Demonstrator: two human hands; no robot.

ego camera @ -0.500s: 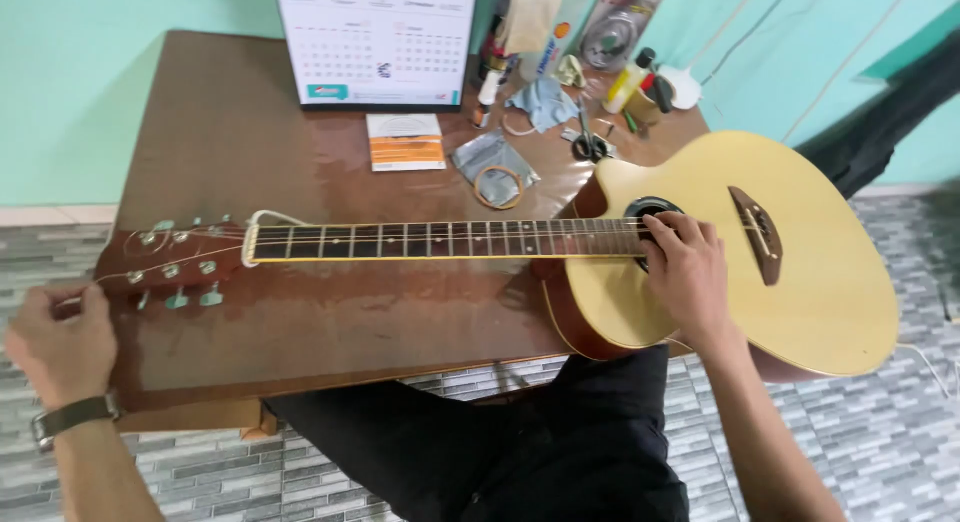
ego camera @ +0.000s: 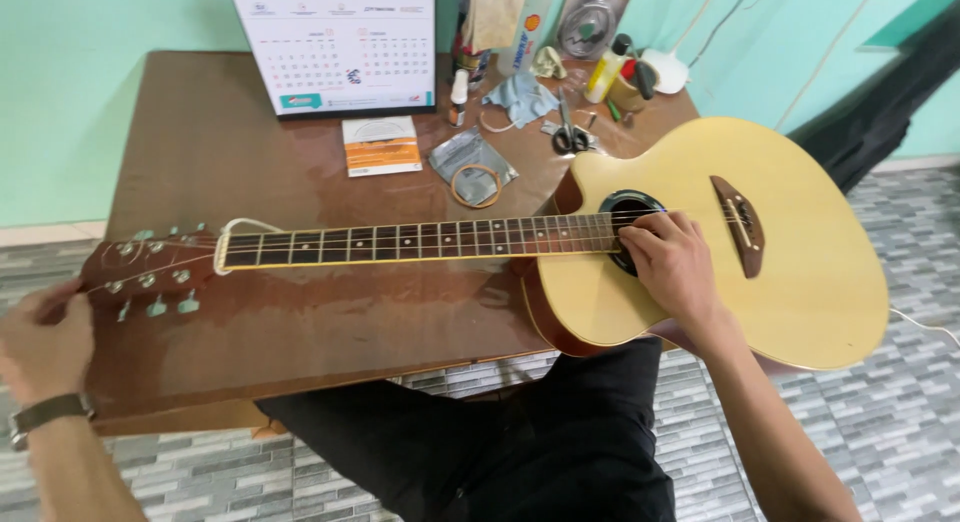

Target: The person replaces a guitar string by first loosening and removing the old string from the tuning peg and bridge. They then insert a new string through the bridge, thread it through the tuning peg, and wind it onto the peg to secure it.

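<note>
guitar (ego camera: 640, 252) lies flat and face up, neck stretched across the brown table (ego camera: 250, 152), pale body hanging off the table's near right corner over the person's dark lap, so the wood carries the weight and both hands stay free. right hand (ego camera: 675, 267) sits on the guitar's soundhole, fingers curled onto the strings there, holding nothing else. left hand (ego camera: 45, 342), watch on the wrist, is at the guitar's headstock (ego camera: 145, 272), fingers bunched near the end pegs; whether it pinches a peg, i cannot tell.

behind the guitar's neck stands a white desk calendar (ego camera: 335, 47) with a teal patch at its lower left. just in front of it, closer to the neck, a white and orange card packet (ego camera: 380, 147) lies flat. right of that, a clear silvery pouch with a coiled string (ego camera: 475, 177). scissors (ego camera: 570, 137) rest near the guitar's upper shoulder, bottles and a blue cloth (ego camera: 520, 97) crowd behind.
</note>
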